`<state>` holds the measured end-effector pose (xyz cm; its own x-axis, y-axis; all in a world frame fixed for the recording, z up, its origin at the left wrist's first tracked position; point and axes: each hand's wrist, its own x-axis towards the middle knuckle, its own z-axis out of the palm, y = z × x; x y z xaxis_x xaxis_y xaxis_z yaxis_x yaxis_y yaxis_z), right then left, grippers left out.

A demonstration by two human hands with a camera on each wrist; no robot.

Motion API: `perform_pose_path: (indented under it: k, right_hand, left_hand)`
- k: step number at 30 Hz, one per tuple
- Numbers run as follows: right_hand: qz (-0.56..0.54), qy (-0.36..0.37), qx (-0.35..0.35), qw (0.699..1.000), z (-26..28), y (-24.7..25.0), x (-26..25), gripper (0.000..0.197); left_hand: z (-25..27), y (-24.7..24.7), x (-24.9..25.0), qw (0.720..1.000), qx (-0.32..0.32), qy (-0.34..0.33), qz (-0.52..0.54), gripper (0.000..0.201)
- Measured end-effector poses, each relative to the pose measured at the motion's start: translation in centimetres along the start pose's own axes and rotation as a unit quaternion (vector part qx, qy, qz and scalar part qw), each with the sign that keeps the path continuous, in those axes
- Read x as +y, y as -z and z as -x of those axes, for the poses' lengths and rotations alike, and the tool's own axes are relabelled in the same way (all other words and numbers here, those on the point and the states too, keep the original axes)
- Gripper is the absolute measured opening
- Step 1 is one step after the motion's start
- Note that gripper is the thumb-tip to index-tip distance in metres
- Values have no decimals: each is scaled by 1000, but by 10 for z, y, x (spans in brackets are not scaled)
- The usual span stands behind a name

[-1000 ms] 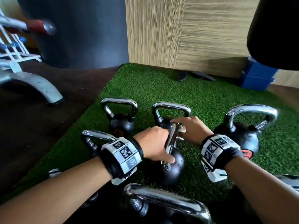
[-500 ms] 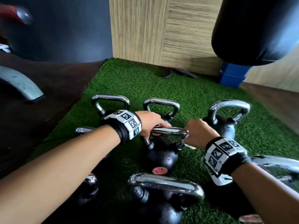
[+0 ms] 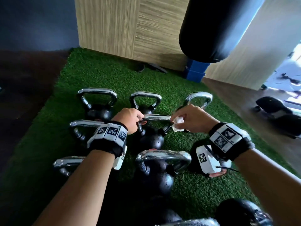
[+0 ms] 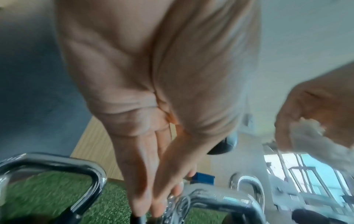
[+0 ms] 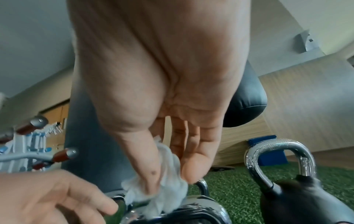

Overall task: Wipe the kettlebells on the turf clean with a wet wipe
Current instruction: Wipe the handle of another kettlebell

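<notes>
While several black kettlebells with chrome handles stand clustered on a patch of green turf (image 3: pixel 101 75), a person reaches both hands toward the one in the middle of the group. This middle kettlebell (image 3: pixel 150 139) sits upright on the turf, its handle (image 3: pixel 156 117) running crosswise between the two hands. The left hand (image 3: pixel 130 119) holds the handle's left end, its fingers (image 4: pixel 153 195) curled down over the chrome bar. The right hand (image 3: pixel 193 119) pinches a crumpled white wet wipe (image 3: pixel 178 123) between thumb and fingers (image 5: pixel 193 168), and the wipe rests against the handle's right end, at the bend. Both wrists wear black bands carrying white marker blocks.

Behind the middle kettlebell stand three more in a row, the far left one (image 3: pixel 97 105) being the clearest. Another kettlebell (image 3: pixel 156 173) sits just in front, nearer the person, and others crowd the left and bottom edges. Beyond the turf rises a wood-grain wall (image 3: pixel 130 30). A black punching bag (image 3: pixel 215 28) hangs at upper right above a blue block (image 3: pixel 195 70).
</notes>
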<state>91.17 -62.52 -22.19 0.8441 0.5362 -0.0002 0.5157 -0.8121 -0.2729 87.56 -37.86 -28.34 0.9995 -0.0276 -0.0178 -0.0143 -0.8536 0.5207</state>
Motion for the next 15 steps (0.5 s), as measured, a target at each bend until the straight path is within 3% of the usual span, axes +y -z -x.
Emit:
perform_pose_path:
  k: [4, 10, 13, 15]
  right_hand:
    - [-35, 22, -35, 999, 31, 1, -11, 25]
    - [-107, 40, 52, 992, 54, -20, 0, 34]
    - [-128, 52, 68, 988, 61, -29, 1, 26]
    - [-132, 70, 67, 987, 63, -33, -1, 20]
  left_hand:
    - [39, -1, -12, 997, -52, 50, 26, 65]
    - [64, -39, -14, 975, -176, 132, 14, 72]
    - [77, -69, -11, 971, -187, 150, -11, 52]
    - [84, -91, -11, 969, -189, 151, -48, 69]
